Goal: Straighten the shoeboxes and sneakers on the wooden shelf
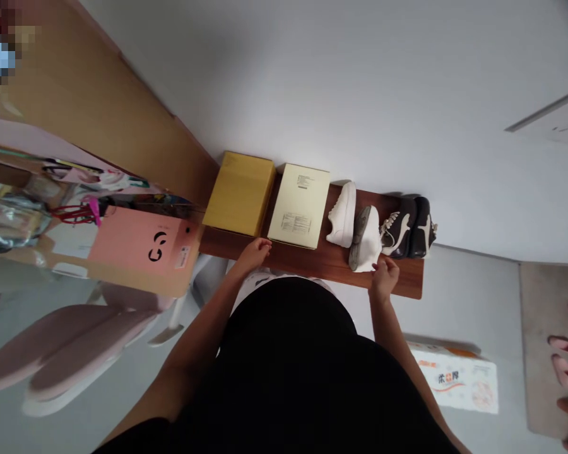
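Wooden shelf (312,261) against wall, yellow box (240,192), cream box (299,205), two white sneakers (355,226), dark pair (409,227)

The right hand (384,276) pinches the heel end of a white sneaker (365,239) lying on its side, grey sole showing, on a brown wooden shelf (307,261). Just left of that hand stands a second white sneaker (343,214); just beyond it to the right sit two dark shoes (409,227). The left hand (254,252) rests on the shelf's front edge, touching the near corner of a yellow box (240,192), with a cream box (300,205) just to its right.
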A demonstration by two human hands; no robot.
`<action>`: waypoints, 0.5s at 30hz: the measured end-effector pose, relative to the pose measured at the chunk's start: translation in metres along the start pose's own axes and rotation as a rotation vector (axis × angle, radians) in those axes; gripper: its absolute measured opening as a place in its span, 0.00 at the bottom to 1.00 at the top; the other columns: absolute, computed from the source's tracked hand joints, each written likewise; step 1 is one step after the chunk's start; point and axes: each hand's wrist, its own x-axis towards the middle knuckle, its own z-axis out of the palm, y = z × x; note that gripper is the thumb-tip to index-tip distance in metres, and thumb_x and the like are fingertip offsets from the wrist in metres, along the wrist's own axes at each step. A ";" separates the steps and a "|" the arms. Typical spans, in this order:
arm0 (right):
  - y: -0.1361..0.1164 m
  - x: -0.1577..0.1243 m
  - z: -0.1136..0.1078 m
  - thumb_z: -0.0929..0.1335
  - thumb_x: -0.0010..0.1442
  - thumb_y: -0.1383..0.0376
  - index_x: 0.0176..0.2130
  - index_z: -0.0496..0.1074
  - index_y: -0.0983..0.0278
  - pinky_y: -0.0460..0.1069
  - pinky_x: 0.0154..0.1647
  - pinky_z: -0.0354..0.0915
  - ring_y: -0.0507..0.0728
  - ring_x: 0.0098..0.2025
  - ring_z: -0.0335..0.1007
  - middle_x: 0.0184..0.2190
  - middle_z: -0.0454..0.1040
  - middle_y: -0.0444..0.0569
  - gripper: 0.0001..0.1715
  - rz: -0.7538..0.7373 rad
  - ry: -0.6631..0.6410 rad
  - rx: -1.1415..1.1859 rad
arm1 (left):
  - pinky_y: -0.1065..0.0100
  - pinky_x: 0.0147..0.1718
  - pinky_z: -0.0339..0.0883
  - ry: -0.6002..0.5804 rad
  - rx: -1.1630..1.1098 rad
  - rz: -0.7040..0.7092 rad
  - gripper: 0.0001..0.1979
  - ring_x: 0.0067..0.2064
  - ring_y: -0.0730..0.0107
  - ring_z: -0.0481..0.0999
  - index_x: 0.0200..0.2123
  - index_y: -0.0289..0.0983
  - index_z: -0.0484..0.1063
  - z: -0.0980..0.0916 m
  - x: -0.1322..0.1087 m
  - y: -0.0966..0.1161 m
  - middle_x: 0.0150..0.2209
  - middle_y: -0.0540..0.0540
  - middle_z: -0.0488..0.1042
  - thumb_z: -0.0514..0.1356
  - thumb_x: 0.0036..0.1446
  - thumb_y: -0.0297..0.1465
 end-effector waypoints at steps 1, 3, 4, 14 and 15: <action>-0.009 -0.014 0.017 0.67 0.55 0.52 0.45 0.64 0.59 0.46 0.31 0.65 0.52 0.35 0.73 0.41 0.72 0.44 0.21 0.029 -0.028 0.025 | 0.64 0.46 0.74 -0.021 0.031 0.030 0.10 0.42 0.63 0.81 0.42 0.39 0.76 -0.009 0.003 -0.002 0.43 0.43 0.82 0.59 0.57 0.31; -0.025 -0.042 0.055 0.68 0.54 0.52 0.45 0.66 0.59 0.45 0.30 0.64 0.51 0.34 0.73 0.42 0.74 0.45 0.21 0.057 -0.097 0.046 | 0.62 0.50 0.72 -0.040 0.072 0.088 0.10 0.44 0.61 0.81 0.42 0.40 0.76 -0.029 0.009 -0.004 0.43 0.44 0.81 0.60 0.57 0.31; -0.033 -0.057 0.075 0.69 0.54 0.52 0.45 0.67 0.59 0.45 0.31 0.64 0.52 0.34 0.73 0.42 0.75 0.45 0.22 0.058 -0.148 0.045 | 0.62 0.52 0.72 -0.040 0.080 0.116 0.10 0.45 0.60 0.80 0.42 0.40 0.76 -0.039 0.012 -0.005 0.43 0.44 0.81 0.60 0.57 0.31; -0.065 -0.201 0.234 0.70 0.55 0.55 0.52 0.72 0.57 0.58 0.52 0.73 0.62 0.52 0.76 0.53 0.77 0.50 0.25 0.112 -0.638 -0.059 | 0.58 0.60 0.66 0.154 0.044 0.158 0.10 0.54 0.57 0.78 0.43 0.40 0.75 -0.165 0.045 -0.037 0.48 0.42 0.79 0.60 0.58 0.29; -0.064 -0.209 0.245 0.71 0.55 0.56 0.53 0.72 0.57 0.60 0.57 0.71 0.63 0.56 0.74 0.55 0.77 0.51 0.26 0.108 -0.657 -0.072 | 0.58 0.60 0.66 0.170 0.036 0.153 0.10 0.54 0.57 0.78 0.45 0.40 0.75 -0.174 0.053 -0.040 0.49 0.42 0.79 0.60 0.59 0.29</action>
